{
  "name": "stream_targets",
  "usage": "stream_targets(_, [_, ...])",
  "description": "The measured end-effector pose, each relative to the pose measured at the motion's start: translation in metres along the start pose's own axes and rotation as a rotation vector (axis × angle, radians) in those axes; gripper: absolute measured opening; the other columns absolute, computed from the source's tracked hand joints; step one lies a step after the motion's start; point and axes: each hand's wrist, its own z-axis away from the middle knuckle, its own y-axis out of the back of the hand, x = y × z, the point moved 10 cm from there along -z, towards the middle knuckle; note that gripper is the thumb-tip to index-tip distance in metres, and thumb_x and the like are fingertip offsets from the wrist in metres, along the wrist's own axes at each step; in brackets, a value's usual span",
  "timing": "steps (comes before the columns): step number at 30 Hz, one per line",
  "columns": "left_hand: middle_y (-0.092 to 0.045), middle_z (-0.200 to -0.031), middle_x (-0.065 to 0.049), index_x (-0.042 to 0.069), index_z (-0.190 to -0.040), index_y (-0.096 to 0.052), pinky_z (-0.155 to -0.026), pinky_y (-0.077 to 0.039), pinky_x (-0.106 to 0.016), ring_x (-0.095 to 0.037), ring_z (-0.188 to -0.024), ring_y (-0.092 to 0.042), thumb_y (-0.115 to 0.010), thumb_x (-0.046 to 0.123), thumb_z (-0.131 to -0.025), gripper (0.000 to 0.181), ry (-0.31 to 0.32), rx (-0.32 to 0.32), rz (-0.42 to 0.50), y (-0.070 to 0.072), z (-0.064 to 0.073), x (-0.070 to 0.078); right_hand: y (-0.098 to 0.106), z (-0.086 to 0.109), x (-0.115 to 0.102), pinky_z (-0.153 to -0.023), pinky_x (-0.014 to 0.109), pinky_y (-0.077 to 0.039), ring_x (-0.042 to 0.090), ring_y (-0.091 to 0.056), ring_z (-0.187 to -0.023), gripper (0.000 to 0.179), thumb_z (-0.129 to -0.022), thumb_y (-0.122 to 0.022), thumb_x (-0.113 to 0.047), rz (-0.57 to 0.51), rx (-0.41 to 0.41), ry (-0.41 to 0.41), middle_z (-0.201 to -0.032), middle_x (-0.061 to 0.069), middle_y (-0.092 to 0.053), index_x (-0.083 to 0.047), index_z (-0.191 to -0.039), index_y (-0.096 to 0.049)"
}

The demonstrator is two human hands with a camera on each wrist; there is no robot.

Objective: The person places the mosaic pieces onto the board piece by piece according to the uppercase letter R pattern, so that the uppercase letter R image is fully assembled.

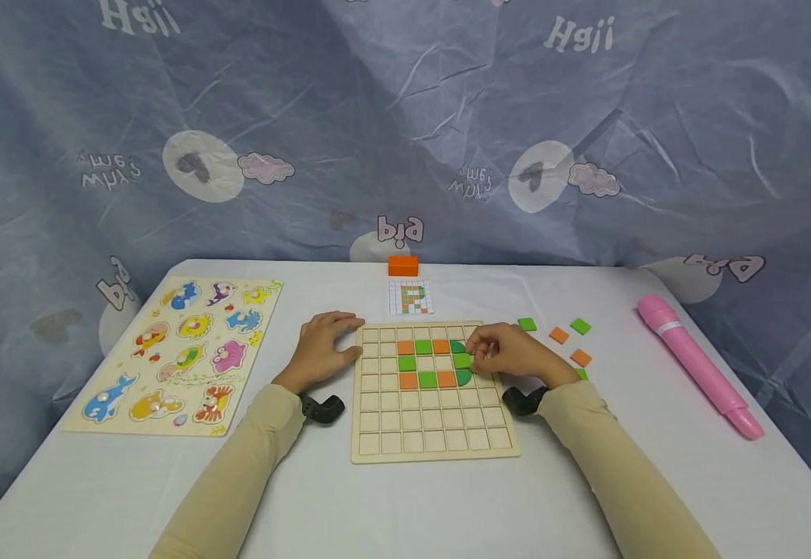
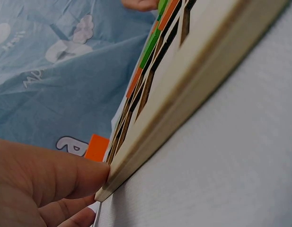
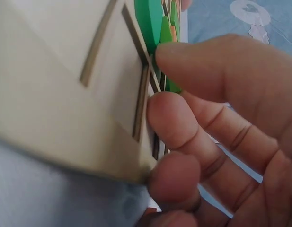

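A wooden grid board (image 1: 433, 419) lies flat in the middle of the table. On it, orange and green square tiles and two dark green rounded tiles (image 1: 464, 378) form a ring. My right hand (image 1: 513, 353) is over the board's right side, its thumb and fingertips pinching the edge of a green square tile (image 1: 462, 361) between the two rounded ones. That green tile (image 3: 173, 86) is partly hidden behind the fingers in the right wrist view. My left hand (image 1: 321, 349) rests against the board's left edge, with its thumb (image 2: 84, 175) touching the rim near the far corner.
Loose green and orange tiles (image 1: 558, 335) lie right of the board. Behind it are a pattern card (image 1: 411, 297) and an orange block (image 1: 402, 266). A sea-animal puzzle board (image 1: 182, 357) lies at left, a pink cylindrical stick (image 1: 699, 365) at right.
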Motion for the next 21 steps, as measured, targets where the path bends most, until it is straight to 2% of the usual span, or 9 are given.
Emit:
stream_targets(16, [-0.059,-0.154,-0.018,0.006,-0.144,-0.069,-0.123,-0.025,-0.065,-0.042,-0.15,-0.043,-0.073,0.022,-0.095,0.052,0.003,-0.001,-0.003,-0.0002,0.0005,0.0,-0.0007,-0.0007,0.0016,-0.067,0.027,-0.05,0.015,-0.058,-0.069,0.018,-0.091,-0.081,-0.002,0.018,-0.002,-0.003,-0.083,-0.004,-0.071,0.001,-0.107,-0.073])
stream_targets(21, [-0.06,-0.153,-0.017,0.006,-0.143,-0.069,-0.122,-0.026,-0.066,-0.042,-0.149,-0.044,-0.073,0.021,-0.095,0.051,-0.005,0.007,0.0,0.0,0.0001,0.0005,0.0,0.0009,0.0023,-0.069,0.026,-0.051,0.015,-0.058,-0.07,0.02,-0.092,-0.081,-0.003,-0.009,-0.006,-0.004,-0.085,-0.002,-0.071,0.003,-0.11,-0.073])
